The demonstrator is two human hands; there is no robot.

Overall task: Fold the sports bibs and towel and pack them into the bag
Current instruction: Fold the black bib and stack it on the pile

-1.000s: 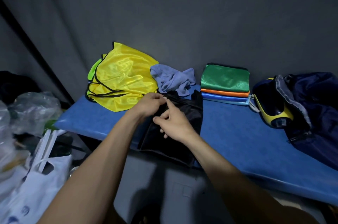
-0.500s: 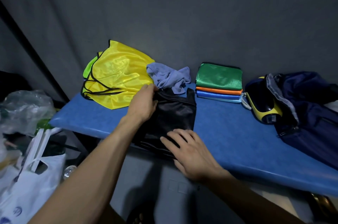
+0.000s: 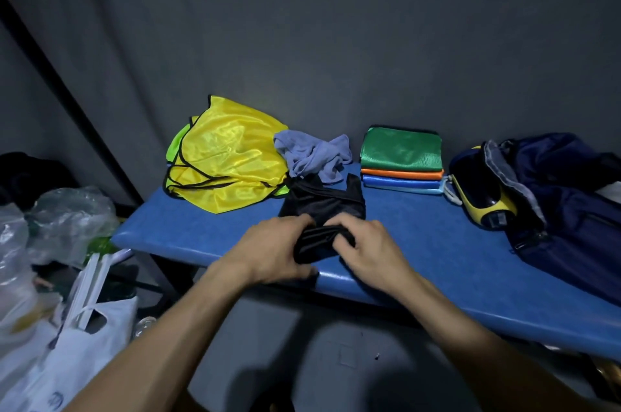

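Observation:
A black bib (image 3: 322, 206) lies on the blue bench (image 3: 437, 253) near its front edge. My left hand (image 3: 272, 250) and my right hand (image 3: 366, 247) both grip its near end, which is bunched up between them. Behind it lie a pile of yellow bibs (image 3: 228, 156) and a crumpled grey-blue towel (image 3: 312, 156). A folded stack of green, orange and blue bibs (image 3: 401, 156) sits to the right. The dark blue bag (image 3: 564, 196) lies open at the far right.
A black and yellow object (image 3: 484, 199) lies in the bag's mouth. White and clear plastic bags (image 3: 67, 310) crowd the floor at the left. A dark grey wall rises right behind the bench.
My left hand came back from the bib's far edge to its near end. Both hands now meet there and the bib's lower part is lifted and bunched.

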